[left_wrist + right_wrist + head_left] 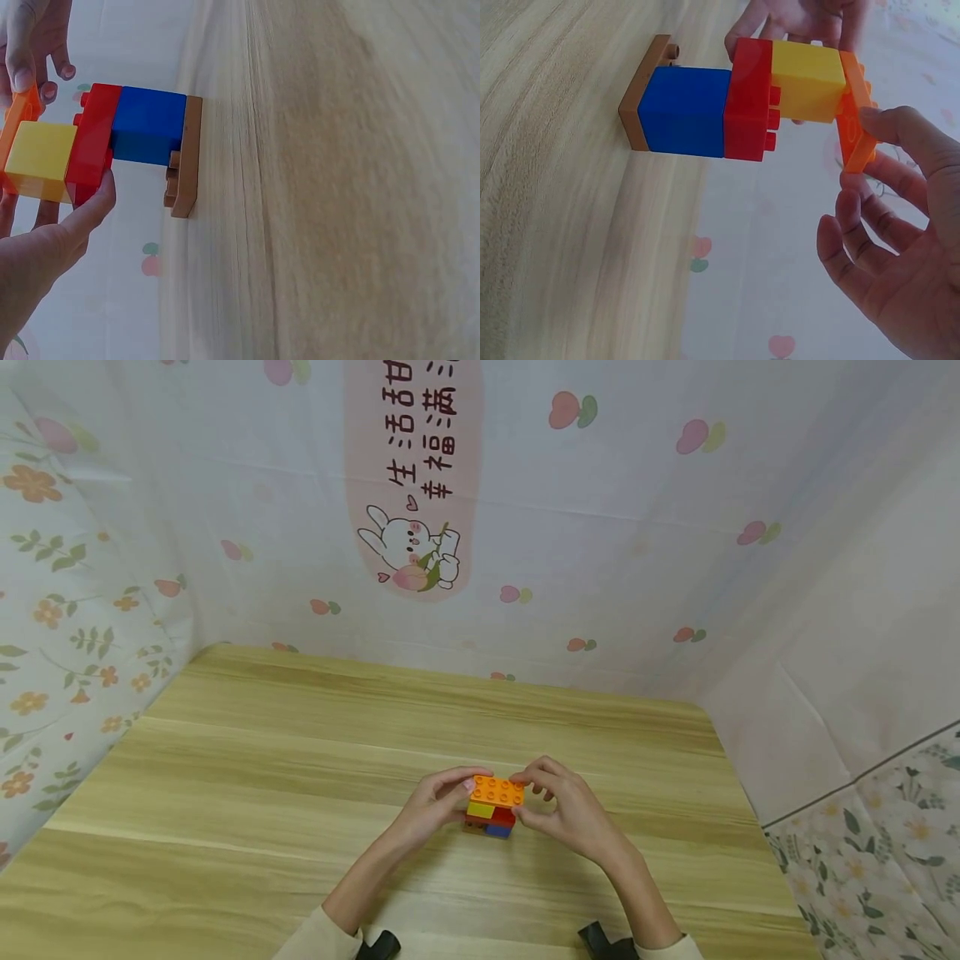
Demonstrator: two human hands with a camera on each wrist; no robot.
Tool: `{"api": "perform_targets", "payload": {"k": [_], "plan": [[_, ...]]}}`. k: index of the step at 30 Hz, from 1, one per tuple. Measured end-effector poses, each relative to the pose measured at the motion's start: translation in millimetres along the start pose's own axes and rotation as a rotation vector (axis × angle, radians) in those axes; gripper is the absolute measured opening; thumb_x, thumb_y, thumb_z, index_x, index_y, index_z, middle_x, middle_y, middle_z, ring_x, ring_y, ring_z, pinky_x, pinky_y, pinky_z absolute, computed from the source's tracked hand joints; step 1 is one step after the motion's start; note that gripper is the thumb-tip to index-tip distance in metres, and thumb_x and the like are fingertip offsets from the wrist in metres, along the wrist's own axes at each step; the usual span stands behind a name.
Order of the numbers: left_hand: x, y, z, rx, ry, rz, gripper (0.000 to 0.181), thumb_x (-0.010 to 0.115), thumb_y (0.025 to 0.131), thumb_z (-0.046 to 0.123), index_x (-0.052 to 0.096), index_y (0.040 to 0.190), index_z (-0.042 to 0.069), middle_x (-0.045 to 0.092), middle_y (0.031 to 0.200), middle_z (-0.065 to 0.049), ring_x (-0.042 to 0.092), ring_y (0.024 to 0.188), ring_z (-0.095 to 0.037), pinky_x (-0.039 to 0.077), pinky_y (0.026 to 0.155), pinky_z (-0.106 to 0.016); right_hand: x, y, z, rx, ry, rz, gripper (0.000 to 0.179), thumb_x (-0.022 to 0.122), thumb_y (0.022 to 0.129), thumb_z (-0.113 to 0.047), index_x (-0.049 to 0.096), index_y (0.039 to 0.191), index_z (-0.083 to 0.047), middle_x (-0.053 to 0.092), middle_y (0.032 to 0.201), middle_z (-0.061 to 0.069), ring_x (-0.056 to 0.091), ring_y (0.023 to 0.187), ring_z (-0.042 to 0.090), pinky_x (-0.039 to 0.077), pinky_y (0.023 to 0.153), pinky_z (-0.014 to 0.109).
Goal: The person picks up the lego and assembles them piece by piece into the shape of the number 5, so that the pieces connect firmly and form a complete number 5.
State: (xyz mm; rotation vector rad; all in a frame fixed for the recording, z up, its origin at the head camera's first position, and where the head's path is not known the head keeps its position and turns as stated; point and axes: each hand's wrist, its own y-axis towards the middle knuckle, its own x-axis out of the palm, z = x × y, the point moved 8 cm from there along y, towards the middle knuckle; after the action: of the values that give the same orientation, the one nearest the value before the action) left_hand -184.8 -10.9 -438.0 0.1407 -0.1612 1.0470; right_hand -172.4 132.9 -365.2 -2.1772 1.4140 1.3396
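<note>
A small tower of toy building bricks stands on the table between both hands. Its base is a flat brown plate, and a blue brick sits over one end of that. Across the blue lies a red brick with bare studs on its right half. A yellow brick tops the red one's left half, under an orange plate that overhangs to the right. My left hand holds the tower's left side around the yellow and red bricks. My right hand pinches the orange plate's overhanging end between thumb and fingers.
The wooden table extends around the tower. A white printed cloth hangs behind its far edge, with a flowered cloth at the left and another cloth wall at the right.
</note>
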Motion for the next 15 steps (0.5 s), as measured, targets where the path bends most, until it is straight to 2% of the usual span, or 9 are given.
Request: {"api": "perform_targets", "payload": {"k": [5,11,15], "plan": [[0.8,0.9,-0.4,0.004,0.005,0.001,0.041,0.046,0.099,0.021,0.048,0.131,-0.005,0.046,0.132,-0.019,0.054,0.112,-0.029,0.047,0.086,-0.043,-0.5,-1.1,0.7,-0.006,0.012,0.010,0.027,0.075,0.078,-0.014,0.068,0.104,-0.011,0.056,0.095,-0.008,0.050,0.075,0.009,0.050,0.064,0.030],[1.7,1.3,-0.1,0.002,0.006,0.006,0.039,0.046,0.099,0.021,0.050,0.130,-0.004,0.047,0.131,-0.020,0.054,0.111,-0.029,0.047,0.087,-0.044,-0.6,-2.2,2.1,-0.010,0.034,0.014,0.028,0.075,0.078,-0.012,0.068,0.104,-0.011,0.056,0.095,-0.007,0.052,0.074,0.017,0.051,0.063,0.032],[1.6,0.8,0.1,0.006,0.000,0.013,0.040,0.046,0.099,0.021,0.049,0.130,-0.005,0.046,0.132,-0.022,0.054,0.111,-0.029,0.047,0.087,-0.043,1.4,-2.0,3.6,-0.009,0.040,0.011,0.027,0.075,0.078,-0.013,0.067,0.105,-0.011,0.056,0.096,-0.006,0.053,0.074,0.016,0.051,0.063,0.031]]}}
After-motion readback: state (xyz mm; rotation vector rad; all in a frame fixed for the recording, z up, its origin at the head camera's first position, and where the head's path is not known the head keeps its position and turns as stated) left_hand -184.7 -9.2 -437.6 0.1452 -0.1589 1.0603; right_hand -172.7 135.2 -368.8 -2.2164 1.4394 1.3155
